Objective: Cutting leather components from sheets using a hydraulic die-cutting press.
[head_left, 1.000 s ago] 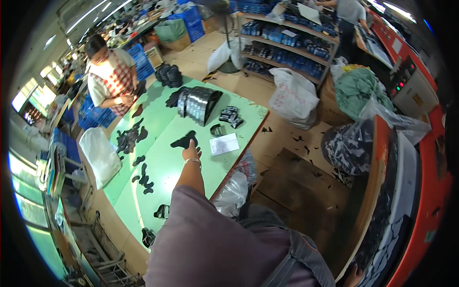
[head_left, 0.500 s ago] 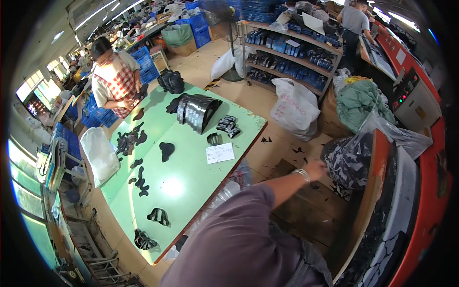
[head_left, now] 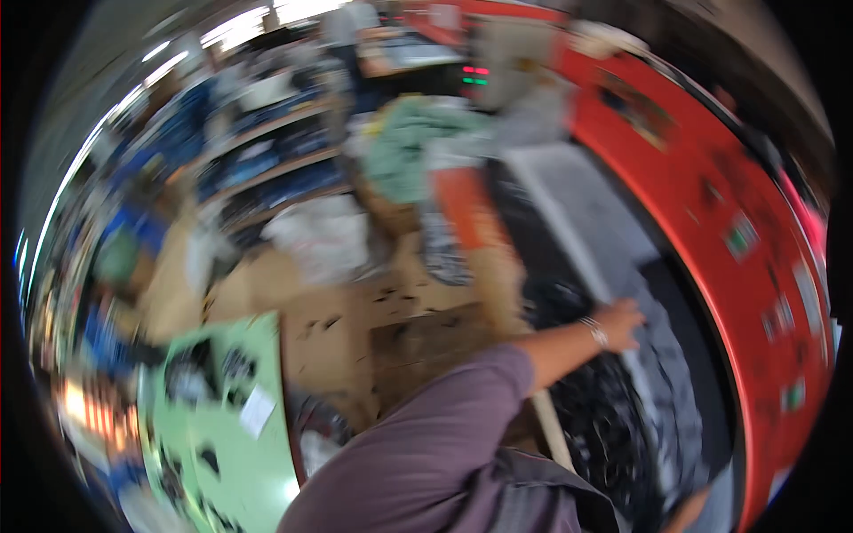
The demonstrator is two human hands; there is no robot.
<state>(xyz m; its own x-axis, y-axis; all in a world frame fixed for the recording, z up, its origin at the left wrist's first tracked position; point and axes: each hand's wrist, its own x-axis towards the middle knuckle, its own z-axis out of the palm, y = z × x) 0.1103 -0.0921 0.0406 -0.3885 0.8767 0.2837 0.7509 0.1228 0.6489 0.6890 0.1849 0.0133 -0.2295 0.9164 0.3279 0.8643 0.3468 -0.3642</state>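
Note:
My left arm, in a purple-grey sleeve with a pale bracelet at the wrist, reaches across to the right. My left hand (head_left: 619,324) is over a long grey sheet of material (head_left: 569,209) on the red machine's bed; its fingers look apart and nothing shows in them, though motion blurs them. Below the hand lies a heap of black cut-out scrap (head_left: 609,426), full of holes. Beyond the sheet is a flat black strip (head_left: 684,311). Part of my right hand or forearm (head_left: 689,510) shows at the lower right rim; its fingers cannot be made out.
The long red machine body (head_left: 657,169) curves along the right. A wooden rail (head_left: 498,280) borders its bed. To the left stands a green table (head_left: 240,471) with black pieces and a white paper (head_left: 258,410). Shelves (head_left: 284,164), a white sack (head_left: 324,235) and a green bag (head_left: 413,142) stand behind.
My view has swung right, from the green table to the red machine. My left hand has moved from above the floor by the scrap bag to over the machine bed. My right limb has appeared.

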